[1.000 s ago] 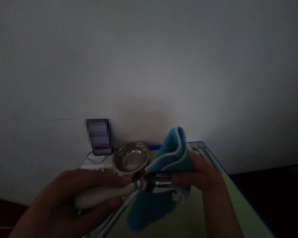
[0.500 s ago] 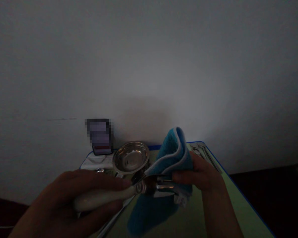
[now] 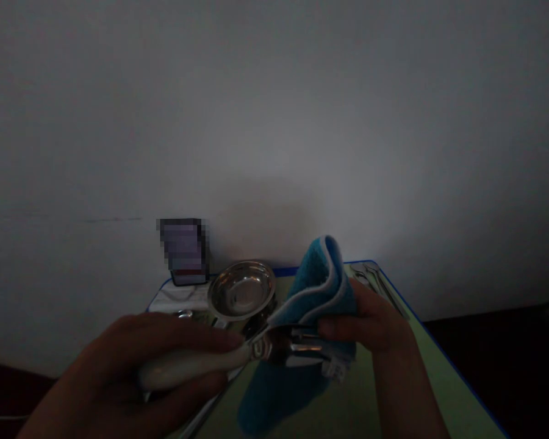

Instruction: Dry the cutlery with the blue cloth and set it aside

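My left hand [image 3: 165, 360] is closed around the pale handle of a fork [image 3: 274, 346], whose metal tines point to the right. A folded blue cloth [image 3: 318, 286] with a light edging is pinched in my right hand [image 3: 375, 317], against the fork's tines. Part of the cloth hangs below the fork, and a small white label shows at its lower right. The tips of the tines run partly under the cloth and my right thumb.
Behind my hands stands a shiny metal bowl [image 3: 242, 292] on the blue-edged table [image 3: 421, 372]. A blurred-out phone-like device [image 3: 187, 256] leans on the wall at the back left. Several metal utensils [image 3: 379, 283] lie at the right edge.
The cloth and the fork have shifted very slightly to the right. Both hands keep the same hold.
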### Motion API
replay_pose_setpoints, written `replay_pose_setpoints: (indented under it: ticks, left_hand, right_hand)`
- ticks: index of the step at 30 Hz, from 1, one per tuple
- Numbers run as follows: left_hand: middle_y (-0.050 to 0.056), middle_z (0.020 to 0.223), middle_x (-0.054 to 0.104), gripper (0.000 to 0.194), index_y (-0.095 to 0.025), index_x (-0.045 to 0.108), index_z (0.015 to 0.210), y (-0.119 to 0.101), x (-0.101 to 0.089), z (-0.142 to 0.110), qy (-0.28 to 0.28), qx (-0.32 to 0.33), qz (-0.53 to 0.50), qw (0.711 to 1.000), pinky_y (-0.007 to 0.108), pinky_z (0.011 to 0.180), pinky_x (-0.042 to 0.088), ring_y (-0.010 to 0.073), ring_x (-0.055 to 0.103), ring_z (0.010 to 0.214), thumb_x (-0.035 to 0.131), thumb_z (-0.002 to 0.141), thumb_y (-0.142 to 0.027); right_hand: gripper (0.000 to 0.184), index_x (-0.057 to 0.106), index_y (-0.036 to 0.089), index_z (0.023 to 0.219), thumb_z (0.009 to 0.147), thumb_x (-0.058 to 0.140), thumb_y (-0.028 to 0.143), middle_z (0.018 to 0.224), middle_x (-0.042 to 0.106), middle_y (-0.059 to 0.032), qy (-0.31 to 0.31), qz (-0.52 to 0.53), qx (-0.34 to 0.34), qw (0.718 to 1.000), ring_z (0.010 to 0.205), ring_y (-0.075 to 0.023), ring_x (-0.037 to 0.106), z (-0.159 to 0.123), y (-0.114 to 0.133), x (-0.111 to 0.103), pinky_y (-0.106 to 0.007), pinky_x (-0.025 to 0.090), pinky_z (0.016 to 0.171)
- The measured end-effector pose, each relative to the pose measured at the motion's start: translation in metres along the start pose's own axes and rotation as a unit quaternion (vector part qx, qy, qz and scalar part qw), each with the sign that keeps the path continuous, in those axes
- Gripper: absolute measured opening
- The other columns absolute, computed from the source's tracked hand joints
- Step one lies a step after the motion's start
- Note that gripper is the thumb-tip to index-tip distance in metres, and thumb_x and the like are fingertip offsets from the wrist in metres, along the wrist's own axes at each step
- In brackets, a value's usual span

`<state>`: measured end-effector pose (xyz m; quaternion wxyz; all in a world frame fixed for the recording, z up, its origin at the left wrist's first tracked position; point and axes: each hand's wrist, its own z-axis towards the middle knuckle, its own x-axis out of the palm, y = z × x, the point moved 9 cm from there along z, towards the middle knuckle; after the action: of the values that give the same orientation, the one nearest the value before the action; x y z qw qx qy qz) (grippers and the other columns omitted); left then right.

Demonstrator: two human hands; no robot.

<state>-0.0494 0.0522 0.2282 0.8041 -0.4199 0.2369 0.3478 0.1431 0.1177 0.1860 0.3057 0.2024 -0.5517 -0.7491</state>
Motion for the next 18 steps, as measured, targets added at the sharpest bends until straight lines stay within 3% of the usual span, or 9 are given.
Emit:
replay_pose_setpoints:
  ticks: [6, 12, 18]
  left_hand:
    - [-0.005, 0.073, 0.068, 0.02, -0.044, 0.067, 0.078, -0.002, -0.0012, 0.0, -0.011, -0.009, 0.002, 1.0, 0.023, 0.053, 0.054, 0.0165, 0.063, 0.065, 0.067, 0.061, -0.034]
    - [-0.004, 0.073, 0.068, 0.014, -0.042, 0.068, 0.075, 0.0005, -0.0009, -0.0007, -0.012, -0.023, 0.0, 1.0, 0.023, 0.055, 0.056, 0.0165, 0.063, 0.065, 0.067, 0.063, -0.037]
    - [-0.006, 0.072, 0.069, 0.015, -0.043, 0.068, 0.076, -0.005, -0.0022, 0.0016, -0.024, -0.009, -0.004, 1.0, 0.024, 0.055, 0.055, 0.0168, 0.063, 0.063, 0.068, 0.061, -0.039]
  right_hand:
    - [0.022, 0.067, 0.019, 0.091, 0.072, 0.067, 0.031, 0.082, 0.069, -0.0014, 0.004, -0.002, 0.014, 1.0, 0.069, -0.0086, 0.061, 0.0008, -0.0023, 0.0021, -0.016, 0.052, 0.062]
    - [0.017, 0.067, 0.021, 0.091, 0.076, 0.063, 0.029, 0.082, 0.067, 0.0012, 0.017, -0.03, -0.043, 0.998, 0.07, -0.0061, 0.06, 0.0026, 0.0061, 0.0034, -0.015, 0.05, 0.066]
    - [0.021, 0.068, 0.021, 0.09, 0.076, 0.063, 0.035, 0.078, 0.066, 0.0002, 0.009, -0.046, -0.018, 0.999, 0.068, -0.0088, 0.06, 0.0018, 0.0015, 0.0019, -0.019, 0.052, 0.066]
